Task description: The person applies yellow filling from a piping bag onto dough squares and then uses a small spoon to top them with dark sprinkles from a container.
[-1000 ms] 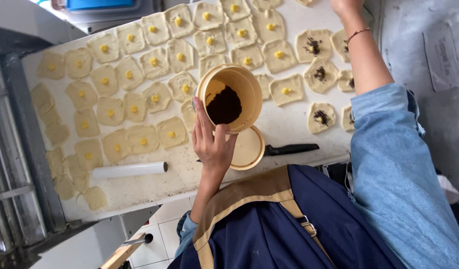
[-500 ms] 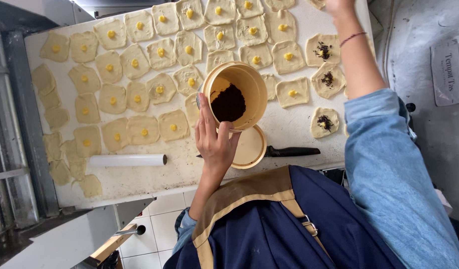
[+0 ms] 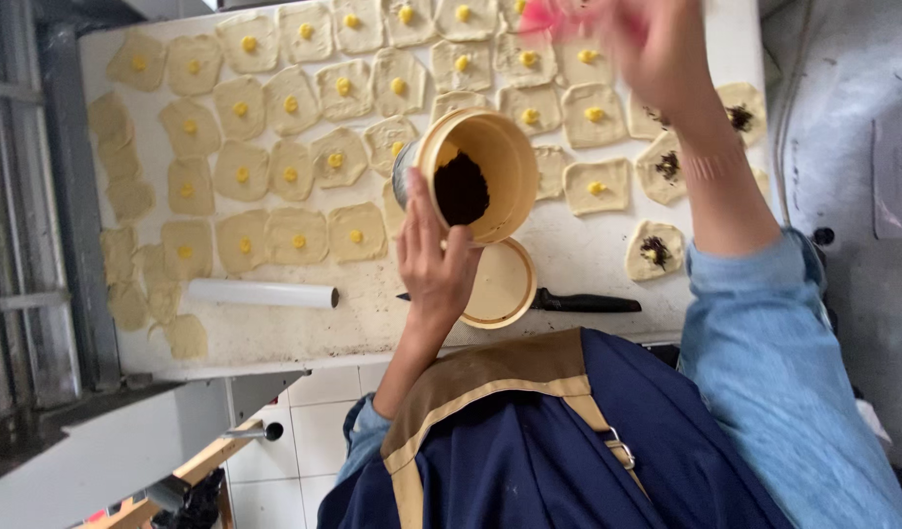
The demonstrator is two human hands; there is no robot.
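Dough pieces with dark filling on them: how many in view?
4. One at the table's right edge, one below it, one nearest the person, one partly behind the right hand's wrist. The blurred right hand may hide more.

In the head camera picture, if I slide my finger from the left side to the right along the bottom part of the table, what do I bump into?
White rolling pin → left hand gripping the tan container of dark filling → round tan lid → black-handled knife → dough piece topped with dark filling.
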